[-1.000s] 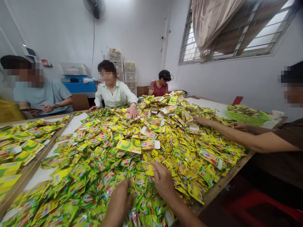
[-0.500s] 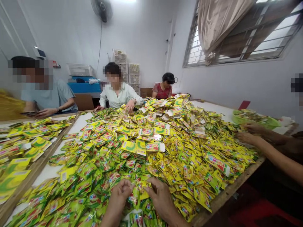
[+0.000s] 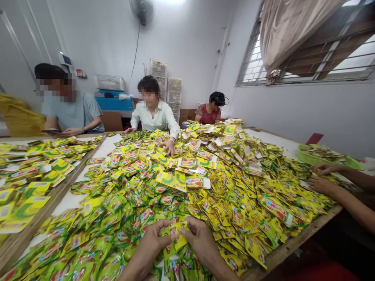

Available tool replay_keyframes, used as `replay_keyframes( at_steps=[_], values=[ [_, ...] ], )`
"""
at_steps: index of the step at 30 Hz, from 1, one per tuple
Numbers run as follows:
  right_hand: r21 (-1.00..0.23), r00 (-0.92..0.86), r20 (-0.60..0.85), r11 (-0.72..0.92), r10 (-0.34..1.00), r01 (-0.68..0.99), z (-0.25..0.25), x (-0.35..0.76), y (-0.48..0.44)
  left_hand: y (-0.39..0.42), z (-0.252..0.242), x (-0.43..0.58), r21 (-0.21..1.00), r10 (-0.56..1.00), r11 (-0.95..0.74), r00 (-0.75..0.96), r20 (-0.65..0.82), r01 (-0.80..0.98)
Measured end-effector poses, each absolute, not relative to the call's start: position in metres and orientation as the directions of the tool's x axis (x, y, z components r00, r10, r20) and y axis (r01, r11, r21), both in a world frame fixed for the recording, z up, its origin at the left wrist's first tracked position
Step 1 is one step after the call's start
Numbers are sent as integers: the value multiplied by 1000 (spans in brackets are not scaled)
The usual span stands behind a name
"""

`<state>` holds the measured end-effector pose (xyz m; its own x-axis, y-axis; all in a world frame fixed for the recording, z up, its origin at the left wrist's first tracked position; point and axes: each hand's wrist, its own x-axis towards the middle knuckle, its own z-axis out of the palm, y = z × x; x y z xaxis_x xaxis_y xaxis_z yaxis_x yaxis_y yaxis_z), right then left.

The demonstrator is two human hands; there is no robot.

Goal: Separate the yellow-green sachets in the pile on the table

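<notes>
A big heap of small yellow and green sachets covers the white table. At the near edge my left hand and my right hand meet over the heap. Both pinch the same yellow sachet between thumb and fingers, holding it just above the pile. More sachets lie under my wrists.
A person in a white shirt reaches into the heap with a hand. Another person's hands work at the right edge near a green basket. Two more people sit at the far side. A second table of packets stands at the left.
My hands came off the pile, drew together and took up a yellow sachet. The person on the right pulled both arms back toward the table's edge. My view shifted right.
</notes>
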<state>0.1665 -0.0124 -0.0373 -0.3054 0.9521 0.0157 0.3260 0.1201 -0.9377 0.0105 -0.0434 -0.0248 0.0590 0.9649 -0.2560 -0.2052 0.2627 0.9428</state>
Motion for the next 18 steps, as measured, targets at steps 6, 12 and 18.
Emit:
replay_keyframes(
  at_steps=[6, 12, 18],
  values=[
    [-945, -350, 5, 119, 937, 306, -32, 173, -20, -44, -31, 19, 958, 977, 213, 65, -204, -194],
    [-940, -242, -47, 40, 969, 339, -28, 182, -19, -29, -31, 31, 976, 977, 198, 98, -189, -93],
    [-919, 57, 71, 43, 996, 393, -28, 212, -8, 33, 10, 18, 803, 987, -99, 160, 5, 588]
  ],
)
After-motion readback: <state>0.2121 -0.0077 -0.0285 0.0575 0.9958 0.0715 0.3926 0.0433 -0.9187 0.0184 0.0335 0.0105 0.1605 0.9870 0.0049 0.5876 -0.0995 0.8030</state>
